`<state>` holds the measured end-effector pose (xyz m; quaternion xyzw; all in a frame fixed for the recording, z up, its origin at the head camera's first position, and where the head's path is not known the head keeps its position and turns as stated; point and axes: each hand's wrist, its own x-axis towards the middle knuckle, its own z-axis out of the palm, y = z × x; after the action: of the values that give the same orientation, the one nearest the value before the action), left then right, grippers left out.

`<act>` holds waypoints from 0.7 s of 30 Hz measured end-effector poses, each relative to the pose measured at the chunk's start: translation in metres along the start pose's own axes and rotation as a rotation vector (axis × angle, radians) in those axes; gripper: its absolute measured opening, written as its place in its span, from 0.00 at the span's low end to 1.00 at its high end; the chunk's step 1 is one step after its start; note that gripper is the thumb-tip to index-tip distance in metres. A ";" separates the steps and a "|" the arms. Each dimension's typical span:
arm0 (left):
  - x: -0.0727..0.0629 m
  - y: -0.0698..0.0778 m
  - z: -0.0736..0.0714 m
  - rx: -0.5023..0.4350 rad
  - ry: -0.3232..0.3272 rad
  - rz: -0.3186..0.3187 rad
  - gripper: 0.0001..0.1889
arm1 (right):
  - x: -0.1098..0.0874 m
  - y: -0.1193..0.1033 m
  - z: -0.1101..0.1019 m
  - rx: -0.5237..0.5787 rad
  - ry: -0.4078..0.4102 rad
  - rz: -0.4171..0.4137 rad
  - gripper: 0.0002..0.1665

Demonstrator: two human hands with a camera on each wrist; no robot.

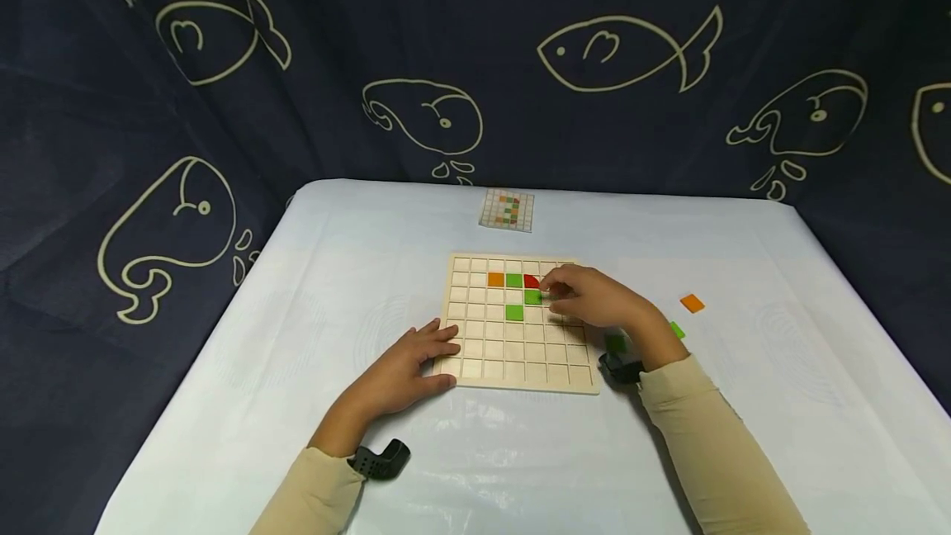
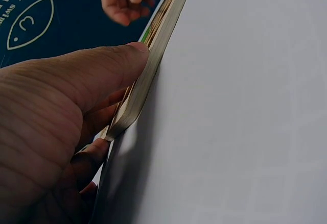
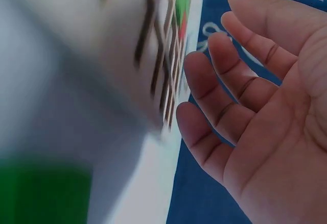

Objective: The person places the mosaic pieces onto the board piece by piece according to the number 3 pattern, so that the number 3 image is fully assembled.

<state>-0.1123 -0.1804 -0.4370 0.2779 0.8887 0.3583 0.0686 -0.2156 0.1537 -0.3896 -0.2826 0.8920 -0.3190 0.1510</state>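
A pale wooden grid board [image 1: 494,351] lies on the table. In its upper rows sit an orange square tile [image 1: 495,280], a green tile [image 1: 513,280] and a red rounded piece [image 1: 531,281]. Below the red piece is a second green tile [image 1: 532,297], with a third [image 1: 514,313] diagonally lower left. My left hand [image 1: 404,366] rests on the board's near left corner, thumb along the edge in the left wrist view. Over the board's right side hovers my right hand [image 1: 594,295], fingers loosely bent; the right wrist view shows nothing in them.
Right of the board lie a loose orange tile [image 1: 693,303], a green tile [image 1: 677,329] and a shaded green tile [image 1: 614,343] near the right wrist's black band. Beyond the board is a small pattern card [image 1: 487,211]. A dark fish-print cloth [image 1: 416,23] hangs behind the white table.
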 end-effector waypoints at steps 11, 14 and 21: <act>-0.001 0.000 0.000 -0.005 0.000 0.000 0.24 | -0.044 0.032 -0.032 -0.069 0.112 0.096 0.18; -0.001 0.000 0.000 -0.005 -0.001 0.001 0.24 | -0.054 0.041 -0.037 -0.077 0.134 0.120 0.19; 0.000 0.000 0.000 -0.006 0.001 0.005 0.24 | -0.067 0.062 -0.043 -0.102 0.147 0.225 0.19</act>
<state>-0.1121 -0.1804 -0.4372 0.2798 0.8868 0.3614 0.0683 -0.2068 0.2548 -0.3919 -0.1638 0.9418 -0.2740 0.1056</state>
